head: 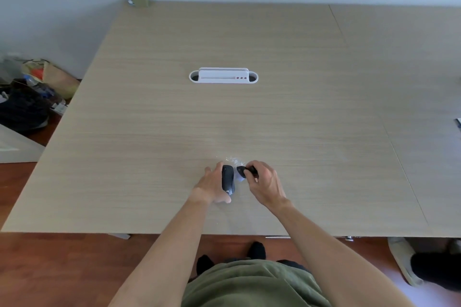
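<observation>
Head view: toward the near edge of the table [224,119], my left hand [212,185] grips a black mouse [228,179]. Just right of it, my right hand [265,182] pinches a small dark piece [242,171]. I judge the job midway, with the piece not yet joined to the mouse.

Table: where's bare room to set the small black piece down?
Bare wood between the white cable tray and the hands. It is also bare left of the left hand and right of the right hand, out toward the table edges. Crowded only around the mouse and small black piece.
</observation>
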`<action>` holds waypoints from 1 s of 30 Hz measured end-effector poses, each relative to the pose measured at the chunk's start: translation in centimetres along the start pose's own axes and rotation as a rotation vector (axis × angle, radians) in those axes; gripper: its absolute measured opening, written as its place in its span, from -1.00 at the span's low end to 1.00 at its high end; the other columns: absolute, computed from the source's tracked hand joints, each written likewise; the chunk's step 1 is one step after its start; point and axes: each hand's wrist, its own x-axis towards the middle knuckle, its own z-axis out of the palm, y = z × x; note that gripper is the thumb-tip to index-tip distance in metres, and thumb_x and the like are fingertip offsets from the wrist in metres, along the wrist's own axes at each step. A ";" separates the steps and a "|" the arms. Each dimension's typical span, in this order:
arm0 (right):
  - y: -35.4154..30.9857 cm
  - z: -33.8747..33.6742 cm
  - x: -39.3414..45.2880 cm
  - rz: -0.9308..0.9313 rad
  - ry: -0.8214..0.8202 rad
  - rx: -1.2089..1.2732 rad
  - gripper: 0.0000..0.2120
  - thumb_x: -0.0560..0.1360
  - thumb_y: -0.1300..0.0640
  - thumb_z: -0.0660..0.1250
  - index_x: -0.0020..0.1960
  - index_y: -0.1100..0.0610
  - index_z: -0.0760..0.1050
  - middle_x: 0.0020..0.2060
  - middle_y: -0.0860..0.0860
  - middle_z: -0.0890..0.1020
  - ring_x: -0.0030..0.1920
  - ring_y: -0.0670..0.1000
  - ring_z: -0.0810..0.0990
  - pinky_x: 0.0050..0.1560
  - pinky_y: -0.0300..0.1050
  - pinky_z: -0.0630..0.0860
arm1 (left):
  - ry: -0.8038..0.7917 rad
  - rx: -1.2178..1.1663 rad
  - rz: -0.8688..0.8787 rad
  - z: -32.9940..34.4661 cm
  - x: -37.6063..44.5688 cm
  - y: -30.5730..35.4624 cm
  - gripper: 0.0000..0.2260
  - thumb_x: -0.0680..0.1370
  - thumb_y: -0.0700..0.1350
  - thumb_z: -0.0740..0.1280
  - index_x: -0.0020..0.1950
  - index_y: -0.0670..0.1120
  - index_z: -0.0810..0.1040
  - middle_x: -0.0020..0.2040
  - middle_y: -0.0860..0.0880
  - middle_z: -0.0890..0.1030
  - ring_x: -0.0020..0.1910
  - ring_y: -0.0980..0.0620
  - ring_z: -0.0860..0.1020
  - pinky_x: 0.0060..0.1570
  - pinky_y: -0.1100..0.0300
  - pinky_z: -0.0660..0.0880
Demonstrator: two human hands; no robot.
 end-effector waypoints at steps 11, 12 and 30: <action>3.5 -0.2 -3.6 -0.058 -0.004 -0.331 -0.75 0.59 0.13 0.28 0.25 0.00 0.52 -0.24 0.03 0.49 -0.42 0.09 0.46 -0.23 -0.03 0.55 | 0.057 -0.041 0.071 0.7 0.4 -0.4 -0.16 0.34 -0.06 0.48 0.52 0.15 0.12 0.23 -0.10 0.34 0.12 -0.22 0.52 0.07 0.07 0.51; 3.2 -0.1 -3.7 -0.068 -0.033 -0.336 -0.75 0.59 0.14 0.24 0.26 0.02 0.50 -0.21 0.04 0.48 -0.41 0.08 0.43 -0.22 -0.04 0.54 | 0.059 -0.044 0.072 0.7 0.5 -0.3 -0.16 0.34 -0.06 0.48 0.52 0.14 0.12 0.22 -0.11 0.34 0.12 -0.22 0.52 0.06 0.09 0.50; 1.3 2.5 -2.4 0.035 -0.223 -0.443 -0.45 0.54 0.01 0.35 0.46 0.18 0.34 0.07 0.09 0.64 0.09 0.13 0.60 0.11 -0.01 0.43 | 0.057 -0.015 0.027 0.8 1.3 0.5 -0.11 0.30 -0.10 0.54 0.51 0.09 0.12 0.27 -0.16 0.35 0.17 -0.22 0.52 0.09 0.04 0.52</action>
